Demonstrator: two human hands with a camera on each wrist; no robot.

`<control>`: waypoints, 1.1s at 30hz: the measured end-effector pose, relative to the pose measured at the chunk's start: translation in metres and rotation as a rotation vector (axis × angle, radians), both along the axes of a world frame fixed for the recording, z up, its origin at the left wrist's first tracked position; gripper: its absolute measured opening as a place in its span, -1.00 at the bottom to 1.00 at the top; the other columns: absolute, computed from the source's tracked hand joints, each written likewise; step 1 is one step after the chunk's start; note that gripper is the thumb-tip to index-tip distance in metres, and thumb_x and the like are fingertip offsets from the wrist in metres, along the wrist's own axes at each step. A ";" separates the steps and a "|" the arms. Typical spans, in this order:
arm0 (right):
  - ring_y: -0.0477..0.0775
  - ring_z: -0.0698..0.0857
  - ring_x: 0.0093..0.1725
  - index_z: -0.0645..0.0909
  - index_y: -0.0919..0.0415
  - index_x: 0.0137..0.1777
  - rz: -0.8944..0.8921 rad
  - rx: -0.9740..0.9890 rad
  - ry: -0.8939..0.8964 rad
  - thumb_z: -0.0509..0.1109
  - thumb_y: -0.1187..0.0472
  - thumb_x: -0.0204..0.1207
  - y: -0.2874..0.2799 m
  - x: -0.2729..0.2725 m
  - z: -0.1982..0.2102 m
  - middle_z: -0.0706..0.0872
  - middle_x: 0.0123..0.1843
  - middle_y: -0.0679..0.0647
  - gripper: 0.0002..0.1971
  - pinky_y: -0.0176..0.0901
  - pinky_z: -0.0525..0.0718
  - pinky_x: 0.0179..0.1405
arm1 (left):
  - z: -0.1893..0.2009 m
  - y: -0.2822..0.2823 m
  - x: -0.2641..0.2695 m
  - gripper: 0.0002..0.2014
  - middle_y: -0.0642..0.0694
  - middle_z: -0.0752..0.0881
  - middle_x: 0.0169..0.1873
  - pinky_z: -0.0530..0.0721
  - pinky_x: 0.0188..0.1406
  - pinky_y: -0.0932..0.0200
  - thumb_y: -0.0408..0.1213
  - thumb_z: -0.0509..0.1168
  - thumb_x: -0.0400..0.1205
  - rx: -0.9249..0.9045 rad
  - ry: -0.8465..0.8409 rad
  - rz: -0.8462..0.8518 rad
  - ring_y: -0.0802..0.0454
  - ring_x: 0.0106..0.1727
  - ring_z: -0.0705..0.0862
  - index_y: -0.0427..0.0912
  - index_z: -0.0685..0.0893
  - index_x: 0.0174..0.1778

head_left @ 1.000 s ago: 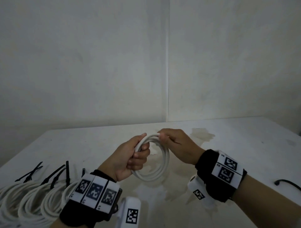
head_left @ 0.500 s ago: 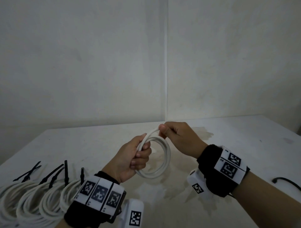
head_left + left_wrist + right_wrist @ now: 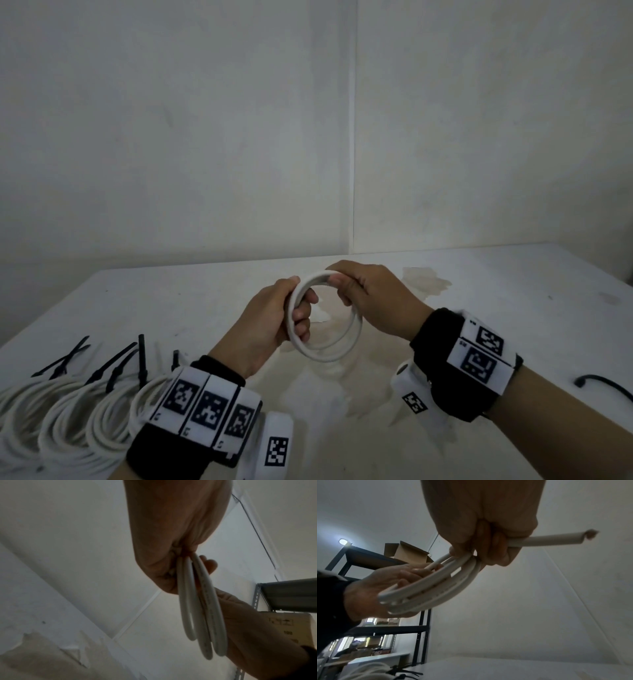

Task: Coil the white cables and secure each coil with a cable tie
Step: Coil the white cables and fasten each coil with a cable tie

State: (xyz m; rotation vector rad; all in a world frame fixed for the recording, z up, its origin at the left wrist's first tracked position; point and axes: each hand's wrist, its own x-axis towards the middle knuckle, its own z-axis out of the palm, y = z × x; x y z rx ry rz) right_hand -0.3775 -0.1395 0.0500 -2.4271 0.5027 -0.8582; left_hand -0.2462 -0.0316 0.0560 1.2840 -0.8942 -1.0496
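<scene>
A white cable coil (image 3: 329, 354) of about three loops is held upright in the air above the white table (image 3: 513, 308). My left hand (image 3: 294, 315) grips the coil's left side, fingers curled through the ring. My right hand (image 3: 346, 284) grips its top, thumb pressed on the loops. In the right wrist view the cable's cut end (image 3: 589, 534) sticks out past my right hand (image 3: 488, 550), and the coil (image 3: 436, 588) runs down to the left hand. The left wrist view shows the loops (image 3: 202, 608) edge-on below my left hand (image 3: 173, 563).
Several tied white coils (image 3: 61, 421) with black cable ties (image 3: 116, 366) lie at the table's near left. One loose black cable tie (image 3: 603, 383) lies near the right edge. Walls meet in a corner behind the table. Dark shelving (image 3: 385, 630) stands off to the side.
Both hands have lifted the coil slightly and drawn closer. The right hand has shifted over the top of the coil, pressing the loops together.
</scene>
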 end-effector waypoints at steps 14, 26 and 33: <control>-0.13 0.52 -0.48 0.62 0.19 0.07 -0.045 -0.104 -0.059 0.01 -0.24 0.59 0.001 -0.001 -0.002 0.49 -0.49 -0.09 -0.46 -0.21 0.47 -0.34 | 0.004 -0.001 -0.016 -0.60 0.06 0.20 -0.67 0.18 -0.72 0.35 0.01 0.09 0.67 -0.028 -0.027 0.038 0.18 -0.70 0.14 -0.15 0.34 -0.42; -0.15 0.52 -0.32 0.59 0.22 0.20 0.051 -0.062 -0.124 0.07 0.00 0.60 -0.001 -0.007 -0.010 0.53 -0.39 -0.18 -0.59 -0.48 0.43 -0.29 | -0.004 0.002 -0.019 -0.60 0.05 0.19 -0.67 0.14 -0.74 0.33 -0.07 0.12 0.67 -0.042 0.018 0.083 0.17 -0.70 0.12 -0.13 0.31 -0.47; 0.09 0.50 -0.25 0.69 0.19 -0.02 -0.278 -0.566 -0.123 0.15 0.10 0.61 -0.017 -0.014 -0.010 0.62 -0.23 0.16 -0.71 -0.05 0.39 -0.28 | -0.005 0.006 -0.012 -0.59 0.06 0.18 -0.70 0.07 -0.73 0.31 -0.08 0.10 0.68 -0.046 0.106 0.083 0.18 -0.73 0.11 -0.12 0.27 -0.49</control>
